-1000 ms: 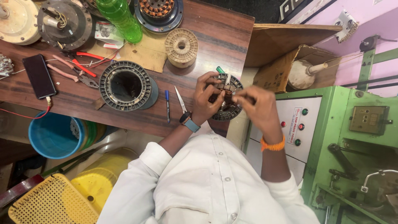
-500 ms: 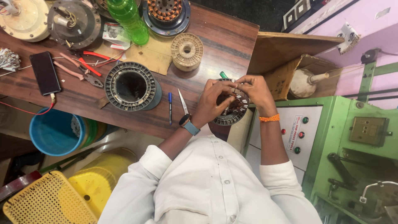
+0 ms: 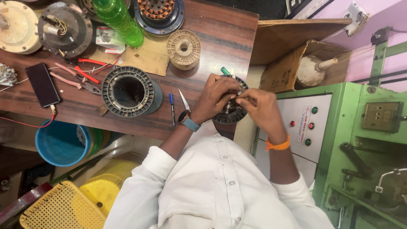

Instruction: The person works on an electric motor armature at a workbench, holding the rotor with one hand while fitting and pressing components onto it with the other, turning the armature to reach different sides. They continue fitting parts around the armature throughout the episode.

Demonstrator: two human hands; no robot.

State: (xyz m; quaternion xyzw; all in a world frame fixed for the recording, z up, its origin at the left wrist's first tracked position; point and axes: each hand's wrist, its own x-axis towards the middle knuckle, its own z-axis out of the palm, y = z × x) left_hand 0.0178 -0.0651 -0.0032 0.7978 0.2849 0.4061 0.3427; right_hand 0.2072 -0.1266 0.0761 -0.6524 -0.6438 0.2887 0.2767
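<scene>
Two hands meet over a small round stator at the desk's near right corner. The stator is dark and ring-shaped, with a ribbed rim showing below the fingers; most of its top is covered, so its windings can hardly be made out. The left hand curls over its left side, fingers closed on the rim, a watch on the wrist. The right hand comes in from the right, fingertips pinched together at the middle of the stator, seemingly on a thin wire, an orange band on its wrist. Just left lie a blade and a pen. Farther left stands a larger stator; beyond it, a wooden spool and a green bottle.
</scene>
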